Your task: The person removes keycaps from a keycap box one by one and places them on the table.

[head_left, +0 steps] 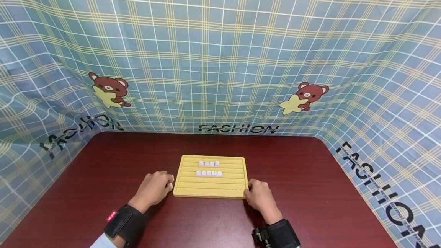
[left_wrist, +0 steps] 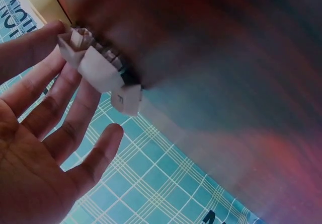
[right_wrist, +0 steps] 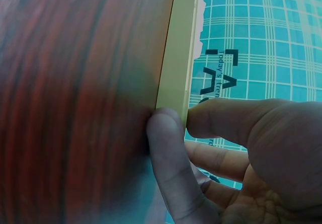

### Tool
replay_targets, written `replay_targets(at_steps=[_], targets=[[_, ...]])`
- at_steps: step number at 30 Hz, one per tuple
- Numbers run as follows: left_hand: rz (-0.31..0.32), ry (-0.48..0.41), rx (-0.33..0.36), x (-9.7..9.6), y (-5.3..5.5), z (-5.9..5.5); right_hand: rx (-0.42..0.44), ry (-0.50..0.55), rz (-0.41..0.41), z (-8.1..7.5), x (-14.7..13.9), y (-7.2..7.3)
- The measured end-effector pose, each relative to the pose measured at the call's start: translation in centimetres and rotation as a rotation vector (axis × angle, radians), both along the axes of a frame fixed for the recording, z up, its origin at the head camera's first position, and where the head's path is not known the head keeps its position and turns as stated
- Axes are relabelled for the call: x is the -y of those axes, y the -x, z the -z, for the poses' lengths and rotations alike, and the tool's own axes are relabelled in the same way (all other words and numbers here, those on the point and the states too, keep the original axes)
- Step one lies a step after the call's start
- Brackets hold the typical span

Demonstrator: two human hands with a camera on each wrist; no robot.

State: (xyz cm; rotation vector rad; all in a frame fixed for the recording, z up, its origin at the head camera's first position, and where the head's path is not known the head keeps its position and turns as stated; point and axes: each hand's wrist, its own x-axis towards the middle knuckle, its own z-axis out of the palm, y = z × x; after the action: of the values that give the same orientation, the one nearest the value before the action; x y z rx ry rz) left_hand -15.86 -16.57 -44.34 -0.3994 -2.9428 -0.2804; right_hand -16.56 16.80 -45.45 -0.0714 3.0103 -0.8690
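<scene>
A yellow grooved tray lies on the table with two rows of white letter keycaps on it. At its near right corner my right hand pinches the rim; in the right wrist view the thumb and a finger meet the tray's edge from two sides. My left hand is beside the tray's left side, close to a few loose keycaps. In the left wrist view the fingers stretch out behind a small cluster of keycaps, one marked F, with fingertips touching them.
The dark red wooden table has rounded far corners. Blue plaid cloth with bear prints and lettering hangs behind it and along both sides. Black bands are strapped round both wrists.
</scene>
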Motion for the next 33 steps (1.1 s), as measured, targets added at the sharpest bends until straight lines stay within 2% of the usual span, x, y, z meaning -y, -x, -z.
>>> replay_targets(at_steps=[10, 23, 33], targets=[[-0.006, -0.011, 0.024, -0.14, -0.15, 0.03, 0.016, 0.018, -0.009, 0.39, -0.03, -0.04], [0.016, -0.009, -0.001, -0.23, 0.16, -0.04, -0.009, 0.028, -0.013, 0.29, -0.02, -0.02], [0.026, 0.0, -0.004, -0.68, 0.24, -0.91, -0.02, 0.013, -0.02, 0.31, -0.05, 0.02]])
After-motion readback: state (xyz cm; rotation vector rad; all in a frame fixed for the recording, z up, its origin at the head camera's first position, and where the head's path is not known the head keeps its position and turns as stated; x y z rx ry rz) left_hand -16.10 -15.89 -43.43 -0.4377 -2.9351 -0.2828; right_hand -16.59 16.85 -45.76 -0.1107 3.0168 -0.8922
